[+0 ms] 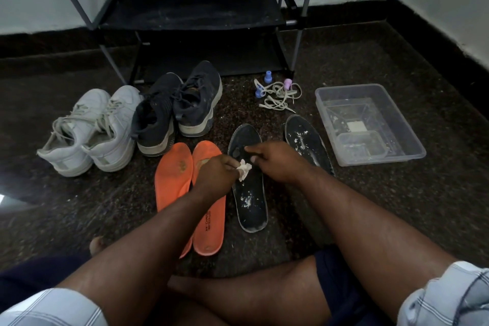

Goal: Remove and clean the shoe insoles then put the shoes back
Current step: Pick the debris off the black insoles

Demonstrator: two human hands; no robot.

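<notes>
Two black insoles lie on the dark floor, one [250, 193] in front of me and another [307, 140] to its right, both flecked with white residue. My left hand [215, 173] pinches a small crumpled white tissue [244, 169] over the nearer black insole. My right hand [275, 160] rests on that insole's upper part, index finger stretched toward its toe. Two orange insoles [172, 180] [211, 219] lie side by side to the left, partly under my left forearm. A pair of white sneakers [90, 132] and a pair of black sneakers [177, 108] stand behind them.
A clear plastic tub [370, 124] with a smaller container inside sits at the right. Loose laces [280, 95] and small blue and pink bottles lie near the black shoe rack [190, 16] against the wall. My crossed legs fill the foreground.
</notes>
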